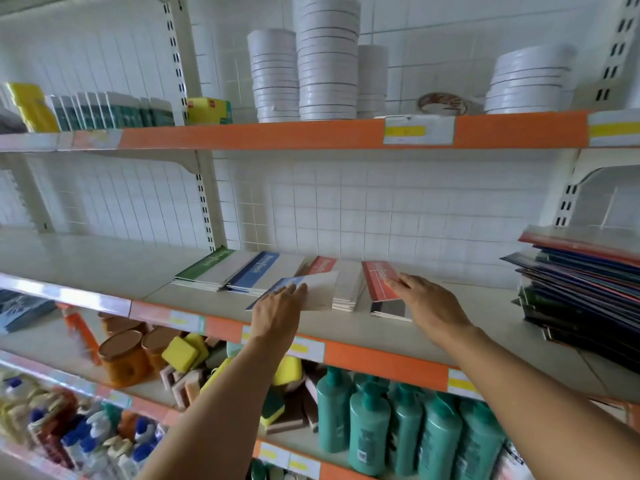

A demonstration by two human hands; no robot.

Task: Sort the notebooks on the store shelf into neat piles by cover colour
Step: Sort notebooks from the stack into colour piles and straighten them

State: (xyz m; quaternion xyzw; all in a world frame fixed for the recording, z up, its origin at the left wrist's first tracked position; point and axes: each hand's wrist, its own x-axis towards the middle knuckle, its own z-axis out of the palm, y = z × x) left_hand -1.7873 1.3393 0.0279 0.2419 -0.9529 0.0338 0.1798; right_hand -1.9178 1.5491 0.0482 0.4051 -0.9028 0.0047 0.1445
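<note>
On the middle shelf (450,327), the left hand (277,313) grips a blue-banded notebook (304,292) lifted near the front edge, long axis running back; its blue pile (256,271) lies just behind-left. The right hand (426,303) rests flat-fingered on the red-covered pile (379,280).

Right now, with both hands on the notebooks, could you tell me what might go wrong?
1. The blue notebook held by the left hand overlaps the red pile; set down there, it would mix colours.
2. The red notebook under the right hand sits tilted on its pile near the shelf edge; a push might slide it off.
3. The folder stack at right looks untidy; a bump might shift it.
</note>
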